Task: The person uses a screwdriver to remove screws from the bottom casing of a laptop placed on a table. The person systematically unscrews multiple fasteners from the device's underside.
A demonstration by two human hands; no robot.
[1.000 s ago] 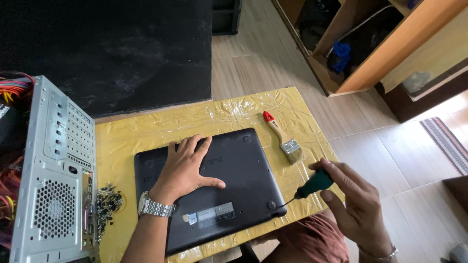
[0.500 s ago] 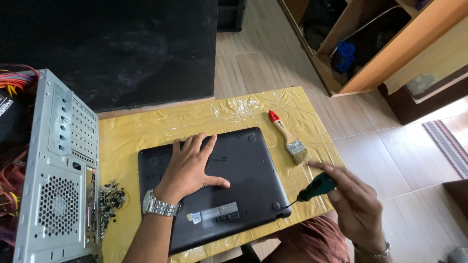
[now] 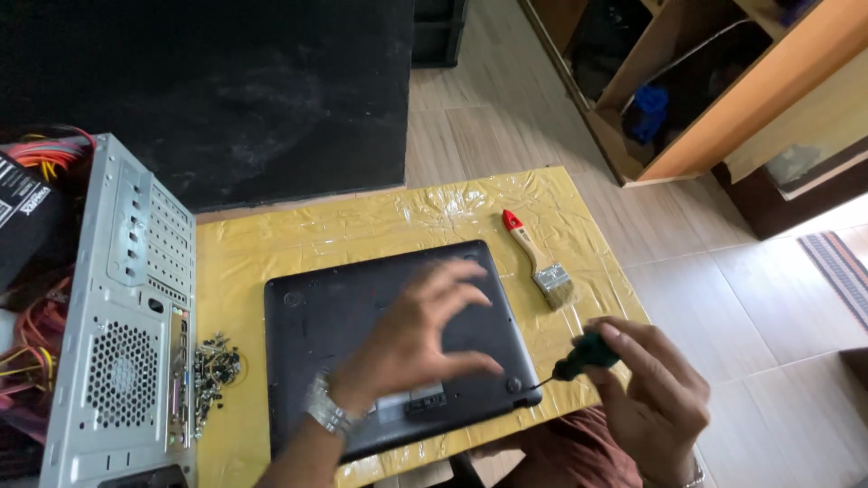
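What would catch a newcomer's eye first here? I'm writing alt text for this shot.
The dark laptop lying bottom-up in the middle of the yellow-covered table, with the left hand spread above it. At its near right corner, the right hand holds a green-handled screwdriver. An open metal computer case stands at the left edge beside a small pile of screws, and a red-tipped paintbrush lies to the laptop's right.

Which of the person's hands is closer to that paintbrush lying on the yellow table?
Right. The right hand, holding a green screwdriver, is just below the paintbrush; the left hand hovers over the laptop, further left.
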